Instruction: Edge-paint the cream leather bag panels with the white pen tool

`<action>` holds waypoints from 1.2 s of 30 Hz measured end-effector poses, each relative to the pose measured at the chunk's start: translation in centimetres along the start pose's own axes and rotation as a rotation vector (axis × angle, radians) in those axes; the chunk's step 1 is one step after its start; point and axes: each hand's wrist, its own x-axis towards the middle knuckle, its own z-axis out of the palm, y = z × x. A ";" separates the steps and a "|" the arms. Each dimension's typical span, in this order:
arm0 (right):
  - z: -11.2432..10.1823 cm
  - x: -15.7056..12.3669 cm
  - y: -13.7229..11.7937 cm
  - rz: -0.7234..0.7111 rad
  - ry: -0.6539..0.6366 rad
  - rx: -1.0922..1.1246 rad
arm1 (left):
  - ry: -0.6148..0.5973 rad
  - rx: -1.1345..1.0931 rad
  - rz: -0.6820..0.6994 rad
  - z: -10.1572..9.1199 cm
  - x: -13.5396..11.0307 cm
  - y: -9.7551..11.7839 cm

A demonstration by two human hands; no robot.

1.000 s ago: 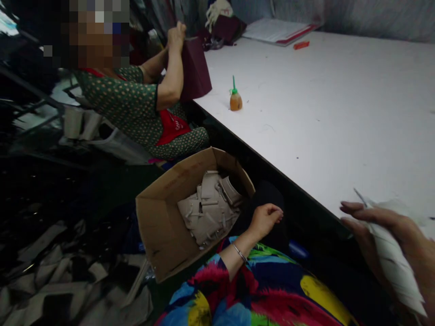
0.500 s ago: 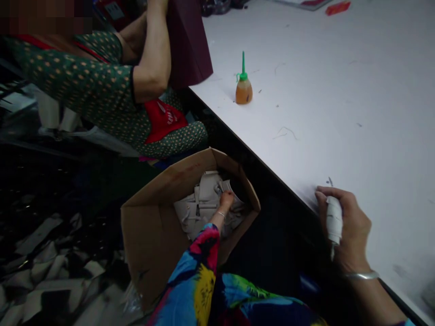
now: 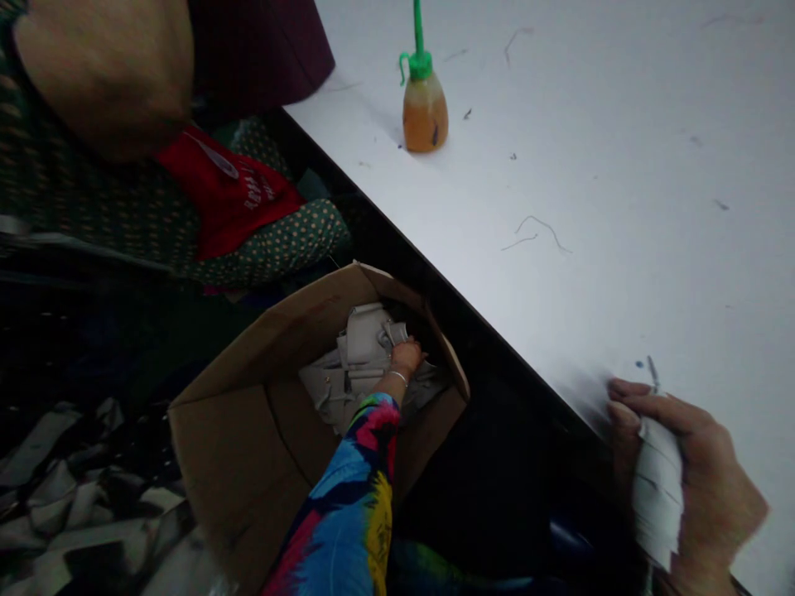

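Down inside the cardboard box point(image 3: 217, 422), my left hand point(image 3: 407, 356) is closed on one of the light grey pieces point(image 3: 368, 335), which look like leather or similar sheet material. Its fingertips are partly hidden. Several more grey pieces lie heaped around that hand. At the table's near edge, my right hand point(image 3: 701, 463) is curled around a tool with a white tape-wrapped handle point(image 3: 658, 488). Thin metal shows at both ends of the handle; the tool's kind is unclear.
On the white table point(image 3: 621, 215) stands an oil bottle point(image 3: 426, 112) with a green spout, among thread bits. A co-worker's arm point(image 3: 112, 74) and dark maroon material point(image 3: 261, 50) are at upper left. Grey and dark scraps point(image 3: 87, 530) cover the floor at lower left.
The view has moved closer, so the oil bottle looks bigger and higher. My right hand appears lower and further right, still holding the tool. My left hand stays among the grey pieces.
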 end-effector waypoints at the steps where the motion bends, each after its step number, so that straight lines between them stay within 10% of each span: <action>1: 0.0 -0.1 0.1 0.010 -0.011 -0.012 | -0.005 0.017 -0.005 0.3 -0.3 -0.3; 11: 0.9 -0.2 1.3 -0.122 0.000 0.059 | 0.355 -0.042 -0.039 -3.7 -8.7 -3.4; 18: 1.6 -0.7 2.6 -0.128 0.067 0.216 | 0.836 -0.202 0.174 -15.4 -22.8 -4.7; 22: 0.5 -0.8 1.0 0.123 -0.004 0.651 | 0.978 -0.273 0.375 -23.1 -33.1 -2.4; 27: -7.1 -2.1 -5.8 0.118 -0.111 0.955 | 0.776 -0.479 0.730 -27.0 -43.3 2.4; 31: -13.9 -6.0 -9.3 -0.141 -0.346 0.891 | 0.519 -0.520 0.835 -25.8 -47.5 7.6; 36: -18.3 -12.3 -8.7 -0.231 -0.233 0.568 | 0.305 -0.506 1.017 -22.7 -50.1 13.3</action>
